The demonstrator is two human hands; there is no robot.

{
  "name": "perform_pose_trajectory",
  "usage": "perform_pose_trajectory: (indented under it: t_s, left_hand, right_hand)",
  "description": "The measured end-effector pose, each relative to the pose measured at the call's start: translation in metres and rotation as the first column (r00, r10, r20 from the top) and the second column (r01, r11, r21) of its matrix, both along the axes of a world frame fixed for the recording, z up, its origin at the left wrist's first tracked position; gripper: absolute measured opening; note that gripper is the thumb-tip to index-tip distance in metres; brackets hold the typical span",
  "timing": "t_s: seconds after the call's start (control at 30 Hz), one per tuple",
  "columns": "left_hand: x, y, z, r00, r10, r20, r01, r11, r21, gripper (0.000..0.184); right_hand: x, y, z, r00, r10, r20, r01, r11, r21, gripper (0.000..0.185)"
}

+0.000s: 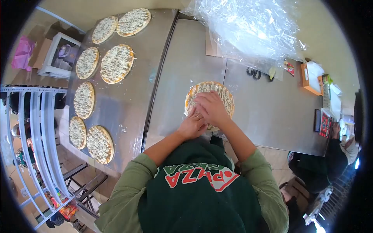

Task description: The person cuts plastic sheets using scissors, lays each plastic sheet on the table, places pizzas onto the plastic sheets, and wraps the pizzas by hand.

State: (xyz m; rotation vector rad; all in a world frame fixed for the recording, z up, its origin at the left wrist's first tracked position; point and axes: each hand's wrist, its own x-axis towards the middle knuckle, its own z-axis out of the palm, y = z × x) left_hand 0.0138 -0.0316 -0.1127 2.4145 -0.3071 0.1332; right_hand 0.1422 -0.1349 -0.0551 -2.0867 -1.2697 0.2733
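Observation:
A round pizza [224, 92], covered with pale shreds and dark streaks, lies on the metal table in front of me. Both my hands are over it, meeting near its middle. My right hand [213, 108] reaches across from the right, its fingers stretched out leftward over the topping. Below and left of it is my left hand [192, 126], with a ring on one finger. Its visible fingers extend upward, partly covered by my right hand. I see nothing held in either hand, though the space between them is hidden.
Several topped pizzas [117, 64] lie on the left metal table [136, 50], beyond a dark seam. Clear plastic bags [248, 31] pile up at the back. Black scissors [253, 73] and an orange box [312, 77] are on the right. A metal rack [37, 128] stands left; another person [318, 167] is right.

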Motion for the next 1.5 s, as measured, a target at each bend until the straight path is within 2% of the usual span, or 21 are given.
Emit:
perform_pose_trajectory:
  t_s: [0.07,0.17,0.27,0.33,0.37,0.43,0.47,0.53,0.6,0.67,0.77,0.87,0.93,1.03,1.1,1.17,1.23,1.3,1.37,1.43,1.5]
  left_hand:
    - [-0.001,0.007,0.003,0.982,-0.187,-0.02,0.185,0.981,-0.064,0.011]
    - [-0.009,0.005,0.008,0.948,-0.255,0.193,0.284,0.948,-0.146,0.013]
    - [-0.021,0.02,0.013,0.945,-0.224,-0.238,0.089,0.878,-0.47,0.016]
    - [-0.016,0.033,0.018,0.969,0.143,-0.201,-0.234,0.787,-0.571,0.018]
    - [-0.011,0.04,0.021,0.923,0.327,-0.201,-0.378,0.688,-0.62,0.02]
    - [0.009,0.058,0.031,0.761,0.554,-0.338,-0.64,0.554,-0.532,0.026]
    - [0.014,0.067,0.024,0.749,0.55,-0.37,-0.66,0.571,-0.489,0.029]
    - [0.023,0.079,0.007,0.723,0.544,-0.427,-0.69,0.606,-0.395,0.034]
    - [0.033,0.077,0.003,0.715,0.505,-0.483,-0.685,0.645,-0.34,0.04]
    - [0.041,0.071,-0.003,0.69,0.497,-0.526,-0.692,0.666,-0.278,0.046]
    - [0.049,0.068,-0.017,0.651,0.51,-0.562,-0.715,0.66,-0.231,0.053]
    - [0.053,0.06,-0.007,0.641,0.457,-0.617,-0.709,0.661,-0.246,0.061]
    - [0.059,0.049,0.002,0.592,0.417,-0.69,-0.701,0.688,-0.186,0.066]
    - [0.071,-0.003,-0.007,0.71,0.605,-0.36,-0.657,0.754,-0.028,0.072]
    - [0.092,-0.056,0.004,0.765,0.534,-0.361,-0.62,0.763,-0.184,0.077]
    - [0.12,-0.106,-0.015,0.889,0.42,-0.184,-0.458,0.834,-0.307,0.078]
    - [0.148,-0.16,-0.01,0.975,0.22,0.012,-0.214,0.96,-0.182,0.074]
    - [0.158,-0.218,-0.017,0.994,0.101,0.036,-0.099,0.994,-0.051,0.063]
    - [0.161,-0.259,-0.001,0.979,-0.169,-0.114,0.173,0.985,0.024,0.063]
    - [0.161,-0.285,0.037,0.839,-0.413,-0.355,0.46,0.886,0.057,0.058]
    - [0.155,-0.305,0.025,0.804,-0.497,-0.326,0.543,0.837,0.062,0.06]
  right_hand:
    - [-0.006,0.01,-0.025,0.956,-0.049,0.288,0.083,0.991,-0.109,0.04]
    - [0.003,0.005,-0.035,0.917,-0.062,0.394,0.157,0.964,-0.214,0.05]
    - [-0.002,0.0,-0.027,0.916,-0.112,0.386,0.205,0.956,-0.21,0.055]
    - [-0.004,-0.019,-0.022,0.909,-0.321,0.266,0.377,0.905,-0.195,0.054]
    - [-0.005,-0.032,-0.02,0.885,-0.418,0.204,0.455,0.869,-0.193,0.053]
    - [-0.011,-0.061,-0.029,0.782,-0.616,0.095,0.623,0.775,-0.102,0.052]
    - [-0.013,-0.071,-0.038,0.715,-0.699,0.031,0.699,0.712,-0.064,0.052]
    - [-0.012,-0.08,-0.052,0.581,-0.748,-0.321,0.742,0.649,-0.168,0.051]
    - [-0.006,-0.086,-0.06,0.399,-0.695,-0.598,0.736,0.632,-0.244,0.05]
    - [0.012,-0.086,-0.063,0.222,-0.562,-0.797,0.709,0.654,-0.264,0.048]
    - [0.004,-0.07,-0.059,0.277,-0.367,-0.888,0.715,0.697,-0.065,0.048]
    - [-0.001,-0.076,-0.058,0.046,-0.209,-0.977,0.729,0.675,-0.11,0.051]
    - [0.0,-0.093,-0.067,-0.005,-0.128,-0.992,0.759,0.646,-0.087,0.054]
    - [0.007,-0.135,-0.071,-0.02,-0.074,-0.997,0.806,0.589,-0.06,0.055]
    - [0.02,-0.178,-0.061,0.0,-0.098,-0.995,0.848,0.528,-0.053,0.054]
    - [0.033,-0.227,-0.049,0.046,-0.129,-0.991,0.901,0.434,-0.015,0.052]
    - [0.048,-0.275,-0.043,0.022,-0.195,-0.981,0.95,0.31,-0.041,0.05]
    - [0.064,-0.326,-0.05,0.085,-0.21,-0.974,0.966,0.258,0.029,0.046]
    - [0.08,-0.375,-0.058,0.084,-0.328,-0.941,0.975,0.223,0.01,0.036]
    - [0.095,-0.417,-0.063,0.077,-0.436,-0.896,0.986,0.166,0.004,0.038]
    - [0.112,-0.46,-0.077,0.067,-0.547,-0.835,0.988,0.154,-0.022,0.042]
